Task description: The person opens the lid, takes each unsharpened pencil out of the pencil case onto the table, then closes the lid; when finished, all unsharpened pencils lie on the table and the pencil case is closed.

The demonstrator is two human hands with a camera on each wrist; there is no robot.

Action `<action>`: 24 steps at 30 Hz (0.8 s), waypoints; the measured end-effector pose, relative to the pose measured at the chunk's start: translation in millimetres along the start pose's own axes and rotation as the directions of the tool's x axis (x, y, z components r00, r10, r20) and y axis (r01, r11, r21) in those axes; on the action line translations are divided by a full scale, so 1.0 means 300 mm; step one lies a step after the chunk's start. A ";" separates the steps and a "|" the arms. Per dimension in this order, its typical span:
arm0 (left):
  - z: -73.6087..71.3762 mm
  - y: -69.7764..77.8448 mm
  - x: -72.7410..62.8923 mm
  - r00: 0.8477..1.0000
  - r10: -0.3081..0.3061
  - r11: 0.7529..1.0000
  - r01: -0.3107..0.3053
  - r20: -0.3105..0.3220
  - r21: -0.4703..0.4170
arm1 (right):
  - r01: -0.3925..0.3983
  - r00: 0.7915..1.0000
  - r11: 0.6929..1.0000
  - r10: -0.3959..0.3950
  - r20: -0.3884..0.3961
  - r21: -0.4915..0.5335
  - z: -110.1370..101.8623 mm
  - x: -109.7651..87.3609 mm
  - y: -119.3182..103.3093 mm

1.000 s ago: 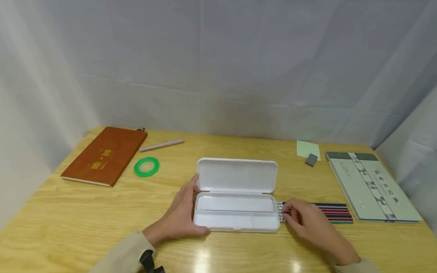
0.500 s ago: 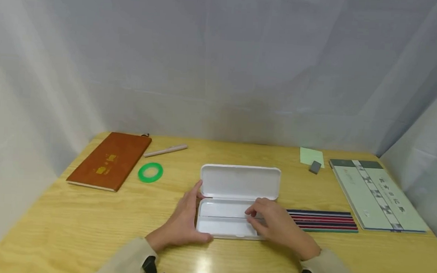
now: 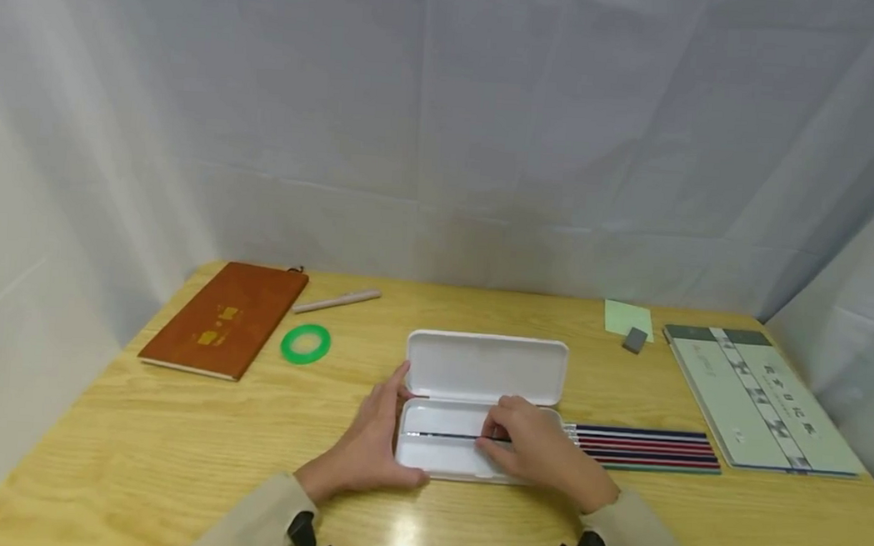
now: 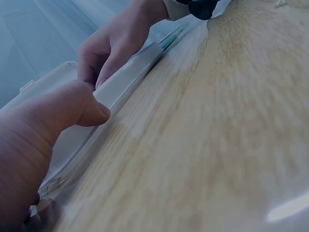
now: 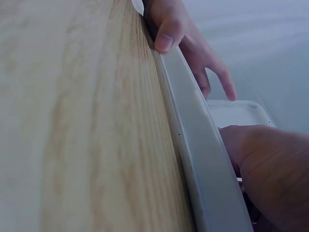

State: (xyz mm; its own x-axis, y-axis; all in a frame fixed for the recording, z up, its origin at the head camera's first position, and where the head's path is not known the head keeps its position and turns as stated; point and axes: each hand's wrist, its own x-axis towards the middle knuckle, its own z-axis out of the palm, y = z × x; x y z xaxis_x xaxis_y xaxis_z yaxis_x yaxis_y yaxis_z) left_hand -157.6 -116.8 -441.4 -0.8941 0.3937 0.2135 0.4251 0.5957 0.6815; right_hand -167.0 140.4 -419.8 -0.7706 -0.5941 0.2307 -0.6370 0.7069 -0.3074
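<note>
A white pencil case (image 3: 435, 458) lies with its lid (image 3: 487, 368) raised on the wooden table. My left hand (image 3: 370, 444) holds its left end, thumb (image 4: 94, 113) at the front edge and fingers by the hinge side. Over the tray, my right hand (image 3: 535, 448) pinches a dark pencil (image 3: 442, 435), which lies lengthwise along the case's divider. The pencil's right part is hidden by the hand. Several pencils (image 3: 655, 450) in dark, red and green lie side by side just right of the case, their silver ends towards it.
A brown notebook (image 3: 224, 320), a green tape ring (image 3: 306, 344) and a pale pen (image 3: 338, 300) lie on the left. Towards the right are a green sticky note (image 3: 627, 318), a grey eraser (image 3: 635, 340) and a pale green notebook (image 3: 763, 401). White cloth (image 3: 491, 126) hangs behind the table.
My right hand has moved left from the pencils' silver ends to over the case, bringing one pencil into it. The left hand keeps its place at the case's left end.
</note>
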 end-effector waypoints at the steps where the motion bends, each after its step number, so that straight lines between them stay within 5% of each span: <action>1: 0.001 -0.001 0.000 1.000 0.001 1.000 -0.001 0.000 0.000 | 0.002 1.000 1.000 -0.002 0.000 0.009 -0.001 -0.001 0.002; 10: 0.011 -0.003 0.000 1.000 0.026 1.000 -0.026 -0.005 0.005 | -0.005 1.000 0.971 0.006 0.000 0.241 -0.045 -0.037 0.029; 15: 0.011 -0.006 0.001 0.999 0.043 0.999 -0.042 -0.016 0.015 | -0.019 0.997 0.984 0.032 -0.073 0.179 -0.088 -0.129 0.071; 24: 0.007 -0.012 0.002 0.999 0.038 0.999 -0.038 -0.010 0.026 | -0.137 0.968 0.990 0.139 -0.208 0.025 -0.181 -0.410 0.229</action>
State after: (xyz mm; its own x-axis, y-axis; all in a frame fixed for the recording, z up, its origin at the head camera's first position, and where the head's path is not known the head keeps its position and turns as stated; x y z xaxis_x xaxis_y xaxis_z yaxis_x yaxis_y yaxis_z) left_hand -159.3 -117.3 -445.1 -0.8785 0.4095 0.2462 0.4622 0.5981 0.6546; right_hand -117.2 282.8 -419.1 -0.8389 -0.3968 0.3725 -0.5245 0.7720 -0.3591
